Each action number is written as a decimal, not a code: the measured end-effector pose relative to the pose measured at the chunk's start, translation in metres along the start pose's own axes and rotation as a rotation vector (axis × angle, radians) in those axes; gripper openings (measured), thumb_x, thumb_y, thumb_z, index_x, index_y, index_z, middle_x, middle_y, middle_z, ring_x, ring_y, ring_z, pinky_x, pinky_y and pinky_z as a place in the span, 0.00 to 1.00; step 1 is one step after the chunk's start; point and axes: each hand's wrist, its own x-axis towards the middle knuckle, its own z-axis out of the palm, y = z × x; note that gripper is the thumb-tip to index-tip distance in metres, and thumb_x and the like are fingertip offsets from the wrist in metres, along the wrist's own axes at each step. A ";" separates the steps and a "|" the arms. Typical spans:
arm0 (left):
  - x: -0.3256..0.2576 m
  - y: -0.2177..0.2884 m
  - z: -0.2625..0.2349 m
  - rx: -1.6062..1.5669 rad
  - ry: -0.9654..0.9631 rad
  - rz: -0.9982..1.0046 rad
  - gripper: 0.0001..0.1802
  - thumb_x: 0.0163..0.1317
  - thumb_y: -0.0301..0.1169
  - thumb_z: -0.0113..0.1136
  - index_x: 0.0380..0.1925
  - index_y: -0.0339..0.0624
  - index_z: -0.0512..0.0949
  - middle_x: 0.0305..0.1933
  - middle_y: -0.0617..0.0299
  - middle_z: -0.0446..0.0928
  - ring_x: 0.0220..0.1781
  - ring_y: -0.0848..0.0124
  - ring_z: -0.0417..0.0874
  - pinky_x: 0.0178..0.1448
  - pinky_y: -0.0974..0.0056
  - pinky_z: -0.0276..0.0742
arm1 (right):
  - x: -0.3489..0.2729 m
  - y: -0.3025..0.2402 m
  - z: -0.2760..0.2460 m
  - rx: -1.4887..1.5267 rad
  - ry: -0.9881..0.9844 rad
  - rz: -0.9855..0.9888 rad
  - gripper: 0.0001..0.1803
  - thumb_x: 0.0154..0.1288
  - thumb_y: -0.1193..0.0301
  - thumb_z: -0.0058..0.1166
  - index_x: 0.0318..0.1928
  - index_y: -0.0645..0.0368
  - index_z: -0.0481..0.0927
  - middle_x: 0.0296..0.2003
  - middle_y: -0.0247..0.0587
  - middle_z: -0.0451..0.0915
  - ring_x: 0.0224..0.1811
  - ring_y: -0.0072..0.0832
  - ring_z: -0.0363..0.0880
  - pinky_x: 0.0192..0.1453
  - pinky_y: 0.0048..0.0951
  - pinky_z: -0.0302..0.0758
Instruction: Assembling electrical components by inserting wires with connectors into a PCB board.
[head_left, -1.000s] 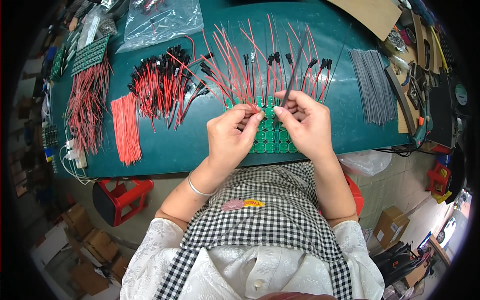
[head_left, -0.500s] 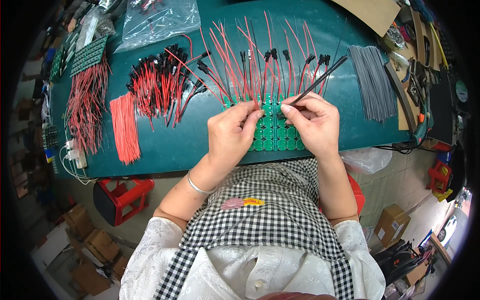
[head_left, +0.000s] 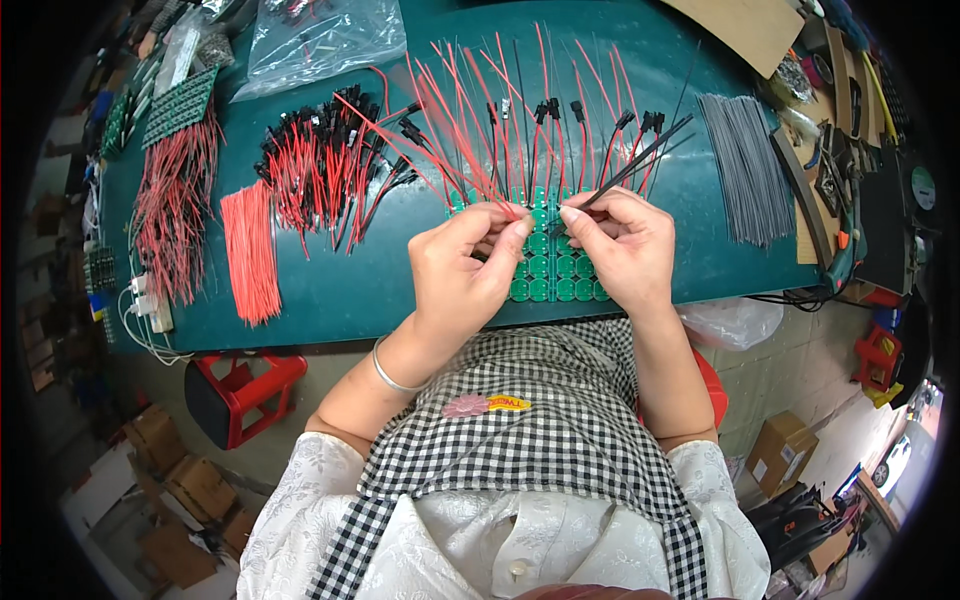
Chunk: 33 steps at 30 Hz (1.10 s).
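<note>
A panel of round green circuit boards (head_left: 540,268) lies on the table in front of me, partly covered by both hands. My left hand (head_left: 462,265) is closed in a pinch at its left side, on red wires (head_left: 478,178) that fan up and away to the left. Closed on a bunch of black wires (head_left: 645,158), my right hand (head_left: 635,248) rests over the panel's right side, its thumb and forefinger tips close to the boards. Along the panel's far edge stand several red and black leads with black connectors (head_left: 550,110). The fingers hide the wire ends.
On the green table (head_left: 350,300) lie a red wire bundle (head_left: 250,255), a pile of connector leads (head_left: 320,170) and wired boards (head_left: 180,110) to the left. A dark grey wire bundle (head_left: 745,170) and tools (head_left: 840,255) are at right. A plastic bag (head_left: 320,45) lies at the back.
The red wires at my left hand have swung and blur slightly. My left fingertips have shifted a little toward the right hand. The right hand keeps its grip on the black wires.
</note>
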 end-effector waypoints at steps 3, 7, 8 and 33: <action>0.003 0.001 0.002 -0.010 -0.035 -0.044 0.05 0.64 0.19 0.67 0.38 0.28 0.85 0.33 0.58 0.86 0.28 0.78 0.85 0.30 0.73 0.81 | 0.000 0.000 0.001 -0.027 0.007 -0.015 0.03 0.63 0.82 0.65 0.34 0.72 0.84 0.37 0.41 0.85 0.31 0.19 0.84 0.34 0.19 0.81; 0.005 0.000 0.010 0.013 -0.025 -0.070 0.03 0.63 0.19 0.67 0.36 0.28 0.85 0.33 0.58 0.86 0.27 0.78 0.85 0.31 0.73 0.81 | 0.002 -0.002 0.001 -0.065 -0.022 -0.048 0.05 0.61 0.81 0.66 0.37 0.70 0.85 0.34 0.42 0.86 0.30 0.20 0.84 0.33 0.21 0.82; 0.005 -0.002 0.011 0.016 -0.020 -0.053 0.03 0.63 0.18 0.67 0.36 0.28 0.84 0.32 0.58 0.86 0.27 0.78 0.85 0.31 0.73 0.81 | 0.003 -0.004 0.002 -0.076 -0.034 -0.052 0.06 0.60 0.80 0.66 0.38 0.69 0.86 0.32 0.42 0.86 0.30 0.20 0.85 0.32 0.22 0.82; 0.003 -0.014 0.018 0.287 -0.049 0.105 0.08 0.60 0.18 0.69 0.40 0.30 0.85 0.30 0.57 0.87 0.27 0.77 0.86 0.31 0.72 0.81 | -0.005 -0.003 -0.022 0.151 0.013 0.031 0.05 0.62 0.81 0.67 0.39 0.69 0.87 0.38 0.39 0.85 0.33 0.20 0.84 0.35 0.20 0.82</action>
